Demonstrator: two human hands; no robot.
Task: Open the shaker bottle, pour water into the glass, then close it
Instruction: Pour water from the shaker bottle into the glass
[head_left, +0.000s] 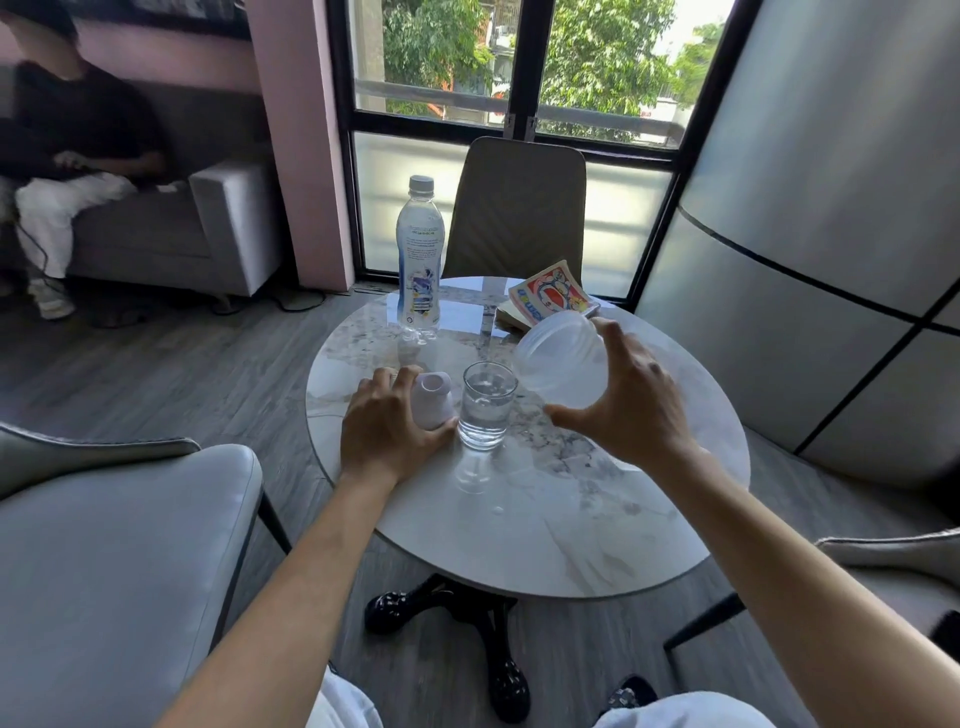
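My right hand (626, 400) grips the translucent white shaker bottle (563, 358), tipped on its side with its open mouth toward the glass. A thin stream of water falls from it into the clear glass (485, 405), which stands upright on the round marble table (545, 509) and is partly filled. My left hand (387, 421) rests on the table just left of the glass, closed around the pale lilac shaker lid (432, 402).
A capped plastic water bottle (420, 260) stands at the table's far left. A comic book (550, 299) lies at the far edge behind the shaker. Chairs surround the table: one behind (519, 208), a grey one at near left (119, 545). A person sits on a sofa at far left.
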